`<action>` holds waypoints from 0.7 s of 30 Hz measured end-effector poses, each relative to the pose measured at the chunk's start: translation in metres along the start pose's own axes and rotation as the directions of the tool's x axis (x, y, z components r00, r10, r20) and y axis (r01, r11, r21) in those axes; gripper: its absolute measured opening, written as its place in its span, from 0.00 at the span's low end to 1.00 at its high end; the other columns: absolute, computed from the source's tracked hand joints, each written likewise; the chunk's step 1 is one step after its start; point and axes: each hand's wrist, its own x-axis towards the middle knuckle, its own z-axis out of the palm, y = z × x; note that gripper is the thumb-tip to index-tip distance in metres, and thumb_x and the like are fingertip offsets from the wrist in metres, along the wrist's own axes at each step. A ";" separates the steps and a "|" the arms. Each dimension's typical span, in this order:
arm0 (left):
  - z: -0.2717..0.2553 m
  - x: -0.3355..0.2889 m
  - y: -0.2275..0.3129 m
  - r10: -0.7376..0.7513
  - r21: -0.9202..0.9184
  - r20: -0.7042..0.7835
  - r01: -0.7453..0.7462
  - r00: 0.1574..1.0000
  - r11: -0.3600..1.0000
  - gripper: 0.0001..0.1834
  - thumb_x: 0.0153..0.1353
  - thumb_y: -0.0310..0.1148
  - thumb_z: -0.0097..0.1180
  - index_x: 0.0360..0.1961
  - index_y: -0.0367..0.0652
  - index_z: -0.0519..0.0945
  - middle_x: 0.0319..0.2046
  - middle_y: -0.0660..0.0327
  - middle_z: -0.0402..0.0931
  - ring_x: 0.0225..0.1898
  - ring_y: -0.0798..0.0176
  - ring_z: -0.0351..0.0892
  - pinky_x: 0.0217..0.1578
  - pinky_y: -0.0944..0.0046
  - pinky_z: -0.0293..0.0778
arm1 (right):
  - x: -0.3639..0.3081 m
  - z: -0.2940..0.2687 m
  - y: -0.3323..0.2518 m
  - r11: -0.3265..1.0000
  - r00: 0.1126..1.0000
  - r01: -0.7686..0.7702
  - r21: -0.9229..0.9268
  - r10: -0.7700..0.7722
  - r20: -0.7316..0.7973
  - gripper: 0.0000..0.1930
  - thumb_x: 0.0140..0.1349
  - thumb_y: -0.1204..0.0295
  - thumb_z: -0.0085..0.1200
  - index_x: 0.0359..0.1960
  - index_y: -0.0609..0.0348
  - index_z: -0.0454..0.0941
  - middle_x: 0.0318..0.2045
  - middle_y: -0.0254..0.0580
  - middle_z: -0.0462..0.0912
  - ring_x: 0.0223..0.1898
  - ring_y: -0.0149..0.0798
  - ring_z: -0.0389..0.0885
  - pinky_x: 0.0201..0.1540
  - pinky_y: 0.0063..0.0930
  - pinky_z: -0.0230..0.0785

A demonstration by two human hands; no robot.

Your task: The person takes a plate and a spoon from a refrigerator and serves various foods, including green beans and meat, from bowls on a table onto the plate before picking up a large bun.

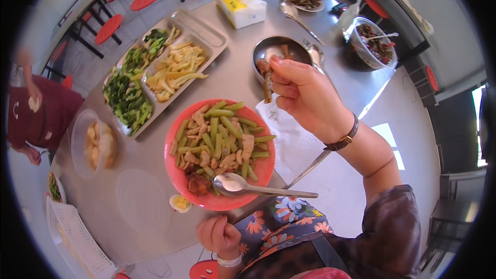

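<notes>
Between the thumb and fingers of my right hand [302, 88] is pinched a thin brownish-green strip of food [267, 87]. It hangs by the near rim of a steel bowl [257, 54] that holds a few brown pieces. Below and left, a red plate [173, 124] carries green bean pieces, meat slices and a dark reddish lump. A steel spoon [274, 191] lies across its near edge, handle to the right. My left hand [219, 235] is curled in a loose fist at the table's near edge, with nothing showing in it. Half a boiled egg [180, 203] sits beside the plate.
A divided steel tray [217, 41] of greens and yellow vegetables stands left of the bowl. Around it are a tissue box [240, 8], a plastic tub [80, 147], a white basket [77, 237] and a bowl of dark food [392, 62]. Other people stand left and at the far side.
</notes>
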 end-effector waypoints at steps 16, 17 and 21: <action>-0.079 -0.013 -0.039 -0.171 -0.045 -0.290 0.165 0.942 0.985 0.09 0.45 0.18 0.51 0.29 0.38 0.75 0.28 0.56 0.75 0.29 0.56 0.72 0.31 0.64 0.69 | -0.018 -0.139 0.056 0.956 0.989 0.123 0.268 -0.095 -0.112 0.07 0.63 0.68 0.44 0.36 0.55 0.74 0.17 0.26 0.68 0.16 0.21 0.58 0.22 0.17 0.53; -0.097 -0.011 -0.054 -0.119 0.093 -0.341 0.160 0.933 0.983 0.08 0.46 0.18 0.51 0.30 0.38 0.74 0.30 0.55 0.74 0.31 0.55 0.72 0.33 0.63 0.69 | -0.014 -0.152 0.057 0.951 0.981 0.167 0.260 -0.134 -0.139 0.08 0.64 0.69 0.43 0.39 0.56 0.73 0.18 0.26 0.69 0.16 0.21 0.58 0.22 0.17 0.53; -0.185 0.013 -0.118 0.052 0.499 -0.562 0.288 0.826 0.817 0.11 0.45 0.21 0.53 0.32 0.39 0.75 0.35 0.55 0.72 0.39 0.53 0.69 0.42 0.58 0.63 | 0.007 -0.198 0.062 0.963 0.985 0.126 0.238 -0.150 0.088 0.07 0.63 0.69 0.46 0.37 0.57 0.74 0.18 0.25 0.69 0.16 0.20 0.58 0.21 0.15 0.53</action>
